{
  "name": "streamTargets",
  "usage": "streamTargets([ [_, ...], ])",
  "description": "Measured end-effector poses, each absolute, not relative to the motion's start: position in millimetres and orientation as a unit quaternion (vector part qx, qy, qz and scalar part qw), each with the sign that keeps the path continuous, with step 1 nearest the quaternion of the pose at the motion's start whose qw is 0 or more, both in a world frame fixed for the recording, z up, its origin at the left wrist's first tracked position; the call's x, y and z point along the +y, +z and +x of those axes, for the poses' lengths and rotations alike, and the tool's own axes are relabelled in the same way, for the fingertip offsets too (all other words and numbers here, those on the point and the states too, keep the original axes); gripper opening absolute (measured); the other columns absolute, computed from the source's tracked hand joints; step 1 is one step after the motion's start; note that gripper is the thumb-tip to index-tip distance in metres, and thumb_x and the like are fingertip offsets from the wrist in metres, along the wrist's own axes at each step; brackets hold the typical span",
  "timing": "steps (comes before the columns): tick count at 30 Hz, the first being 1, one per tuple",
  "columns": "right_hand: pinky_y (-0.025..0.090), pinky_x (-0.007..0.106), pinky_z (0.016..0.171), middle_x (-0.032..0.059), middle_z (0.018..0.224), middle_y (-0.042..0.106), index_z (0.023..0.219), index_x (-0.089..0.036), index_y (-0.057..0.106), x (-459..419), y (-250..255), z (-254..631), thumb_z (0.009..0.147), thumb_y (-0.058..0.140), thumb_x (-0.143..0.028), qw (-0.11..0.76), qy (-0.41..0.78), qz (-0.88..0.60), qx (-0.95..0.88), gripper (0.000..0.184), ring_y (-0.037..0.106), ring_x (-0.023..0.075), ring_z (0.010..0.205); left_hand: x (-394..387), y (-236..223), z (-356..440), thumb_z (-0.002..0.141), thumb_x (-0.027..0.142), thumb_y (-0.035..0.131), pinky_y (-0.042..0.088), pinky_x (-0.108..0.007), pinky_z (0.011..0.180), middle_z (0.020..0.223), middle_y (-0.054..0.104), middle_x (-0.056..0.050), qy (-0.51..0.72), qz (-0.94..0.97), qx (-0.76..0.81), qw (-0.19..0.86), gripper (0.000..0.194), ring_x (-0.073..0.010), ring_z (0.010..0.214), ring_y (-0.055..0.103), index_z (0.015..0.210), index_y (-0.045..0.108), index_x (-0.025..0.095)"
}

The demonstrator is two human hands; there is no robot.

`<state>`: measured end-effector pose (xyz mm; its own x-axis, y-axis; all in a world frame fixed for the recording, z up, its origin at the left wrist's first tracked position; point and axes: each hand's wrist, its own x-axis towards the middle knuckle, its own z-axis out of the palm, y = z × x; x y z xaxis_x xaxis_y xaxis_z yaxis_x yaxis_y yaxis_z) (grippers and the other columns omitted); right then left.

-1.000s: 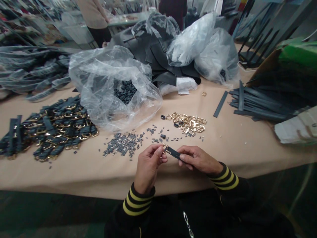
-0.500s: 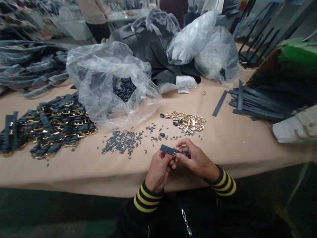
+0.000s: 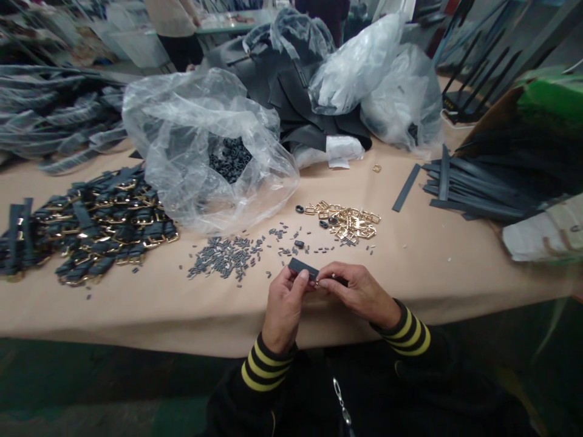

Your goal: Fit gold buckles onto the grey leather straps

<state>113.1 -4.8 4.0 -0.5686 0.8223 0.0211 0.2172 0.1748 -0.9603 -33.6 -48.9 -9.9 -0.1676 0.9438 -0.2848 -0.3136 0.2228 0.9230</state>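
Note:
Between my two hands, at the table's near edge, is a short dark strap [image 3: 302, 267]. My left hand [image 3: 286, 303] pinches its left part with the thumb on top. My right hand [image 3: 359, 291] closes its fingertips around the other end, where a bit of gold metal shows; most of the buckle is hidden by my fingers. Just beyond my hands lies a pile of gold buckles [image 3: 353, 223] with a few black loops [image 3: 323, 224]. Many small dark pieces [image 3: 223, 258] are heaped to the left of them.
A pile of finished-looking straps with gold buckles [image 3: 109, 224] covers the left side. Behind it stands an open clear plastic bag [image 3: 182, 182] holding black loops. Loose dark strips [image 3: 460, 182] spill from a box at right. Dark sheets [image 3: 291, 91] and stuffed bags [image 3: 396, 97] sit at the back.
My left thumb has moved up onto the strap, and my right fingers have closed in over the buckle, which now shows less. The view has shifted slightly.

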Motion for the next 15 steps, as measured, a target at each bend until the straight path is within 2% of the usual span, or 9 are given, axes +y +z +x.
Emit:
streamTargets([
  [2,0.043,0.024,0.065,0.0017,0.074,0.062,0.082,-0.017,0.062,-4.8,4.1,112.8,0.081,0.054,-0.023,0.288,0.525,-0.379,-0.705,0.01,0.056,0.0137,0.07,-47.9,-10.4,-32.9,0.075,0.031,0.059,0.046,-0.024,0.068,0.075,0.061,0.0,0.553,0.307,0.535,0.56,0.018,-0.0109,0.067,0.057,0.082,0.058,0.015],
  [6,0.042,0.023,0.061,0.0001,0.067,0.06,0.077,-0.017,0.06,-6.3,1.3,111.9,0.081,0.054,-0.024,0.278,0.536,-0.408,-0.684,0.01,0.055,0.0126,0.063,-48.4,-7.2,-33.6,0.077,0.029,0.057,0.044,-0.023,0.069,0.074,0.062,-0.001,0.501,0.408,0.58,0.496,0.015,-0.013,0.07,0.057,0.081,0.059,0.015],
  [9,0.041,0.022,0.056,-0.0021,0.063,0.056,0.075,-0.018,0.056,-8.0,-2.3,110.3,0.08,0.054,-0.024,0.27,0.542,-0.424,-0.674,0.008,0.055,0.011,0.056,-50.3,-4.2,-33.5,0.078,0.028,0.056,0.04,-0.021,0.062,0.068,0.059,0.001,0.471,0.465,0.606,0.441,0.011,-0.0117,0.064,0.052,0.078,0.059,0.016],
  [12,0.04,0.021,0.051,-0.0036,0.062,0.053,0.073,-0.019,0.051,-8.6,-3.1,109.9,0.08,0.054,-0.023,0.263,0.54,-0.435,-0.671,0.008,0.054,0.0096,0.05,-52.0,-2.7,-32.2,0.077,0.027,0.057,0.036,-0.02,0.058,0.064,0.055,0.003,0.455,0.489,0.61,0.427,0.01,-0.0107,0.06,0.047,0.076,0.058,0.017],
  [15,0.038,0.022,0.053,-0.0034,0.06,0.053,0.073,-0.019,0.052,-8.1,0.8,111.2,0.079,0.055,-0.021,0.241,0.489,-0.442,-0.712,0.007,0.053,0.0105,0.052,-52.6,-4.7,-32.0,0.076,0.028,0.059,0.035,-0.02,0.056,0.061,0.052,0.004,0.451,0.488,0.61,0.432,0.012,-0.0101,0.057,0.045,0.071,0.057,0.017],
])
